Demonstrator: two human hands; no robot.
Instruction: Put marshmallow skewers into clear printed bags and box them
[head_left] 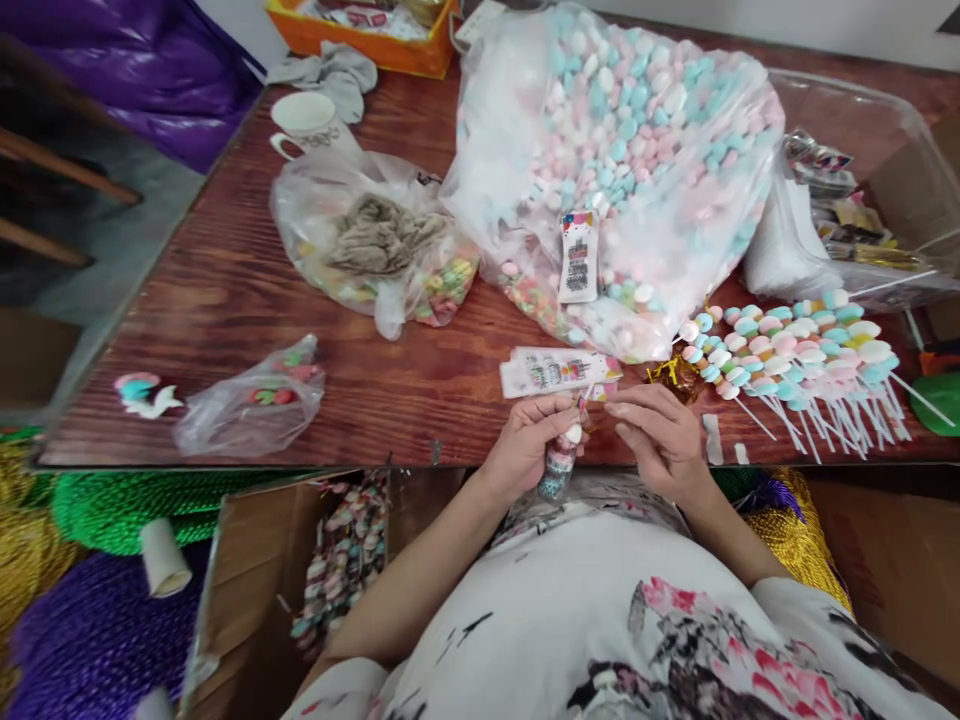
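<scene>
At the table's front edge, my left hand [534, 440] is closed around the neck of a small bagged candy skewer [557, 465]. A white piece shows at its top, with pink and blue pieces lower down. A thin white stick pokes up by the fingertips. Just to the right, my right hand [664, 440] has its fingers bent loosely, thumb apart from them, and I see nothing between them. Printed white cards [555, 372] lie flat just beyond the hands. Gold twist ties [675, 375] sit beyond my right hand, beside a pile of marshmallow skewers [802, 350].
A large bag of pastel marshmallows [637, 130] fills the back, a printed card bundle [579, 257] on it. Left are a bag of gummies [375, 250], a mug [307, 120] and a smaller bag [255, 405]. A clear bin [892, 130] stands right; an open carton [255, 570] is below.
</scene>
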